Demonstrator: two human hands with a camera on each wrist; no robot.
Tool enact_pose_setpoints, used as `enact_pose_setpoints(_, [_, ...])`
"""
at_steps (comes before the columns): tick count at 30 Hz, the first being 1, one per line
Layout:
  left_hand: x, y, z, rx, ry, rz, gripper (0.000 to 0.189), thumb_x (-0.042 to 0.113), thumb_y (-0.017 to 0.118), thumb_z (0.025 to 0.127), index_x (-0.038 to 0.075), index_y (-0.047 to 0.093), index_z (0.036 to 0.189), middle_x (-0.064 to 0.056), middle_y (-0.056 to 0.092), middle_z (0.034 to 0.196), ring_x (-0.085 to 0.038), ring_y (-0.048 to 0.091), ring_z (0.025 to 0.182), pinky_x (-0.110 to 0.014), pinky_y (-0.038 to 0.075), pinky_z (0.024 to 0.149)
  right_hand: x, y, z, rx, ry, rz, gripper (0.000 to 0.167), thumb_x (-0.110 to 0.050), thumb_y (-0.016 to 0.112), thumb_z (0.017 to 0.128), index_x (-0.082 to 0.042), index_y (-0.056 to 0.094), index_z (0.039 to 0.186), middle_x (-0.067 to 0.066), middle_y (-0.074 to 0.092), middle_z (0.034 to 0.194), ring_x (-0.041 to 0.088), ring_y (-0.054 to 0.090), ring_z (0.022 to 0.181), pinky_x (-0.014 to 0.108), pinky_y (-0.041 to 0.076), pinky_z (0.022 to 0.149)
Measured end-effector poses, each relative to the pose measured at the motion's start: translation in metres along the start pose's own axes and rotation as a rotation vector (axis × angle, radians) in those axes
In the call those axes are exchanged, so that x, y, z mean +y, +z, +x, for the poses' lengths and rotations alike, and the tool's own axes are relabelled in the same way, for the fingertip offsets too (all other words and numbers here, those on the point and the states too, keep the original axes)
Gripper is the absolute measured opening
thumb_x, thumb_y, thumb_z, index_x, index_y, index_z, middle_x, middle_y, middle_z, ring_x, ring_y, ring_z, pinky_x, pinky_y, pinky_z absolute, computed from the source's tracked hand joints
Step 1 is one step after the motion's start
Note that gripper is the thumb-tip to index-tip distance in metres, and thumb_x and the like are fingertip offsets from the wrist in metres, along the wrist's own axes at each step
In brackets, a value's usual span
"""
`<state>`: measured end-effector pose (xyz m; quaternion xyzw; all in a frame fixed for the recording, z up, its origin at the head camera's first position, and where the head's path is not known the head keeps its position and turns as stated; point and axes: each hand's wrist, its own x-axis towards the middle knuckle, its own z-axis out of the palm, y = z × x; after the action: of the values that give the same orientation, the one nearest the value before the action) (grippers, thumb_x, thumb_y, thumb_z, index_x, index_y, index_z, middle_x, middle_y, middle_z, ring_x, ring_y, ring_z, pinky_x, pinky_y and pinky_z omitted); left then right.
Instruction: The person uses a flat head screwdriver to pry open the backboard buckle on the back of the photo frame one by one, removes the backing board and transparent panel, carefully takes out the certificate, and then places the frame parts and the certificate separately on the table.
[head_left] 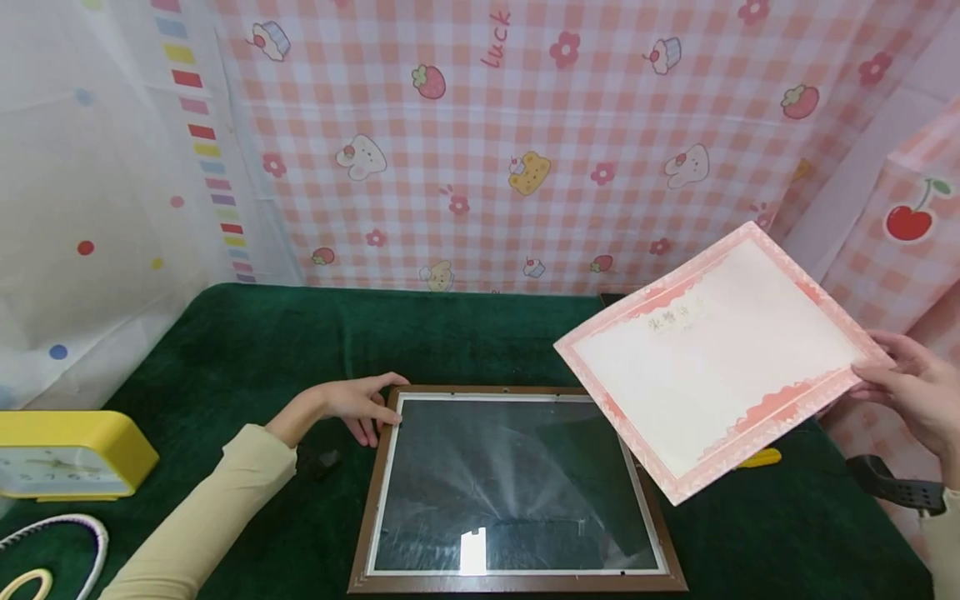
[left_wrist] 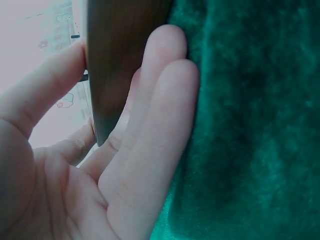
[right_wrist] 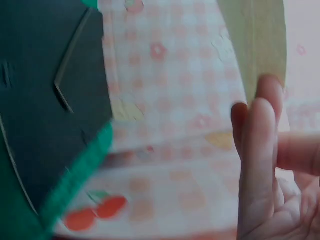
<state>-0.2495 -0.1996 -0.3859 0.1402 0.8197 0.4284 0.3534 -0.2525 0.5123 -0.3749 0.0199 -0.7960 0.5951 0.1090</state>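
Note:
A brown picture frame lies on the green cloth, with a glossy pane inside its white inner edge. My left hand holds its upper left corner. In the left wrist view, the thumb touches the inner side of the wooden rim and the other fingers lie along its outer side. My right hand pinches a pink-bordered paper sheet, like a certificate, by its right corner. The sheet is tilted above the frame's right side; its plain back shows in the right wrist view.
A black board with a thin folded leg lies to the right, mostly hidden behind the sheet in the head view. A yellow handle-like object pokes out below the sheet. A yellow clock and a headband-like loop stand left.

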Motion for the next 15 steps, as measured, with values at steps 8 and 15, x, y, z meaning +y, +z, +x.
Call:
enact_pose_setpoints(8, [-0.002,0.001,0.002,0.043,-0.031,0.005,0.066,0.023,0.060,0.085,0.013,0.020,0.137,-0.018,0.051,0.083,-0.029,0.061,0.066,-0.038,0.051,0.058,-0.061,0.090,-0.030,-0.014,0.214,0.526,0.032,-0.001,0.057,0.084,-0.017,0.045,0.109,0.001,0.061,0.079,0.018,0.062,0.062,0.027,0.051,0.057])
enact_pose_setpoints(15, [-0.001,0.002,0.001,0.047,-0.036,-0.001,0.066,0.023,0.060,0.085,0.013,0.020,0.136,-0.018,0.052,0.083,-0.028,0.061,0.066,-0.037,0.052,0.058,-0.073,0.147,-0.038,0.039,0.310,0.661,0.044,0.003,0.055,0.084,-0.014,0.037,0.121,0.001,0.060,0.078,0.016,0.063,0.064,0.026,0.051,0.060])
